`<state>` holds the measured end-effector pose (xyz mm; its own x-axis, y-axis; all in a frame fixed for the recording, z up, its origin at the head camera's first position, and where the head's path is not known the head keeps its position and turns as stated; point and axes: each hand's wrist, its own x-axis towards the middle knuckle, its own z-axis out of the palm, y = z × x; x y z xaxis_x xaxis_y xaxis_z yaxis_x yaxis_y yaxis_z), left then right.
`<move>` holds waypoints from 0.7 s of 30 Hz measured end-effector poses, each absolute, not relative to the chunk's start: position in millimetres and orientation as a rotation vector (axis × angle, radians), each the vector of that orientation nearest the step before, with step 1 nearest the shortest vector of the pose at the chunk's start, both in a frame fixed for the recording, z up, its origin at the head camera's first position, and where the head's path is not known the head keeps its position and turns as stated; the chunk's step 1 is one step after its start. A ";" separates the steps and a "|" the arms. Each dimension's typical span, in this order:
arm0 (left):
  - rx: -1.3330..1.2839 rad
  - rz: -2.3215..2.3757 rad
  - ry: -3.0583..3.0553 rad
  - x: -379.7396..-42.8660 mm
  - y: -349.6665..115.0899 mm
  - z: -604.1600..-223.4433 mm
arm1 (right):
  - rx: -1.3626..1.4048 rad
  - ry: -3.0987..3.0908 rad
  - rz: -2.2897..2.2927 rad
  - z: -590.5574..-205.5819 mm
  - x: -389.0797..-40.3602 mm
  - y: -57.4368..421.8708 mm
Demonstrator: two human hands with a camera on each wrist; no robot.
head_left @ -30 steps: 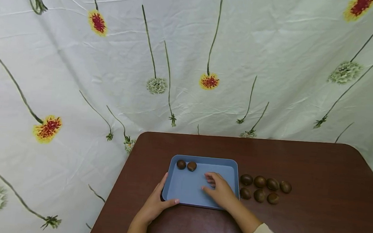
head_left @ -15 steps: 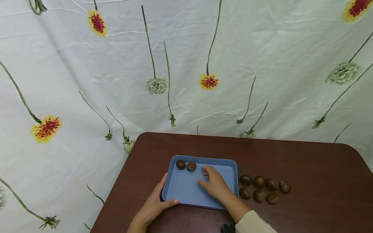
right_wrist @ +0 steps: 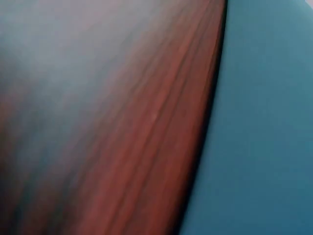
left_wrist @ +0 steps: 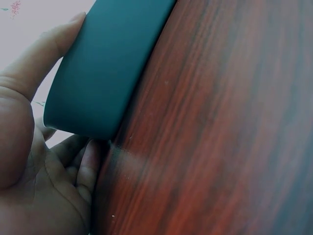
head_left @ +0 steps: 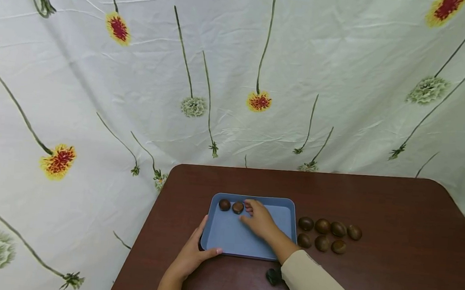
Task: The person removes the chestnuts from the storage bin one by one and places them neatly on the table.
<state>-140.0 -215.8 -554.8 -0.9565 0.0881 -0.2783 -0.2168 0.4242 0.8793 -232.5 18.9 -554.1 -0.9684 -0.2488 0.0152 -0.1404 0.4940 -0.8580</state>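
A shallow blue tray (head_left: 248, 251) lies on the table. My left hand (head_left: 189, 255) grips its near left corner, thumb over the front side and fingers along the left side. In the left wrist view, the thumb lies on the dark tray wall (left_wrist: 107, 68), with fingers bent below the corner. Two chestnuts, a dark one (head_left: 224, 204) and one with a paler patch (head_left: 237, 208), sit at the tray's far left. My right hand (head_left: 260, 220) is over the tray, thumb and fingers apart, fingertips just right of the paler chestnut. Nothing shows between them.
Several chestnuts (head_left: 322, 226) lie in two rows on the brown table (head_left: 403, 267), just right of the tray. The right wrist view shows only tabletop and the tray's side (right_wrist: 259, 127). Behind the table hangs a white flowered cloth (head_left: 147, 79).
My right hand has moved left and slightly farther away across the tray, up to the paler chestnut. The left hand and the chestnuts have stayed in place.
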 end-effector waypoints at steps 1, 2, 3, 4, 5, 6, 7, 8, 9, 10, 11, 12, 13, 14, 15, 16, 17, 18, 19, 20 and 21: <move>-0.111 1.545 2.398 -140.1 -216.1 -555.2 | -0.347 2.632 -1.480 -554.6 -233.1 17.4; -0.110 1.545 2.397 -140.4 -216.2 -555.7 | -0.341 2.641 -1.474 -555.0 -233.7 16.0; -0.111 1.543 2.396 -140.6 -216.3 -556.0 | -0.343 2.656 -1.459 -555.6 -234.2 14.8; -0.112 1.539 2.399 -140.7 -216.5 -556.2 | -0.342 2.671 -1.440 -555.8 -234.5 13.8; -0.114 1.538 2.400 -140.9 -216.4 -556.4 | -0.347 2.688 -1.419 -555.9 -234.7 13.2; -0.113 1.535 2.401 -140.9 -216.5 -556.9 | -0.351 2.701 -1.400 -555.7 -234.8 12.7; -0.114 1.532 2.403 -140.8 -216.7 -556.7 | -0.354 2.710 -1.382 -554.9 -234.8 11.9; -0.114 1.529 2.407 -140.5 -216.7 -556.2 | -0.359 2.716 -1.355 -553.9 -234.8 11.4; -0.117 1.525 2.410 -140.2 -216.8 -555.8 | -0.367 2.722 -1.330 -553.0 -234.8 10.8; -0.117 1.524 2.414 -139.9 -216.9 -555.5 | -0.372 2.724 -1.312 -552.2 -234.8 10.2; -0.116 1.523 2.417 -139.7 -216.9 -555.7 | -0.373 2.724 -1.297 -551.5 -234.9 9.8; -0.109 1.521 2.420 -139.5 -217.2 -555.9 | -0.371 2.724 -1.283 -551.1 -234.9 9.3; -0.108 1.522 2.422 -139.4 -217.2 -555.8 | -0.370 2.725 -1.273 -550.8 -235.1 8.9; -0.105 1.524 2.424 -139.5 -217.2 -556.1 | -0.370 2.725 -1.270 -550.9 -235.1 8.5; -0.103 1.527 2.423 -139.5 -217.2 -556.2 | -0.375 2.732 -1.264 -551.0 -235.2 8.3; -0.099 1.531 2.423 -139.6 -217.2 -556.4 | -0.371 2.734 -1.261 -551.1 -235.0 8.0; -0.097 1.535 2.420 -139.8 -217.3 -556.7 | -0.369 2.737 -1.258 -551.4 -234.9 7.7; -0.094 1.538 2.418 -139.8 -217.3 -556.3 | -0.368 2.738 -1.259 -551.8 -234.8 7.4; -0.099 1.542 2.416 -139.9 -217.1 -555.9 | -0.364 2.738 -1.262 -552.1 -234.7 7.1; -0.100 1.545 2.413 -139.8 -217.1 -555.5 | -0.363 2.739 -1.264 -552.3 -234.5 6.9; -0.103 1.545 2.413 -139.7 -217.0 -554.8 | -0.361 2.741 -1.263 -552.7 -234.5 6.6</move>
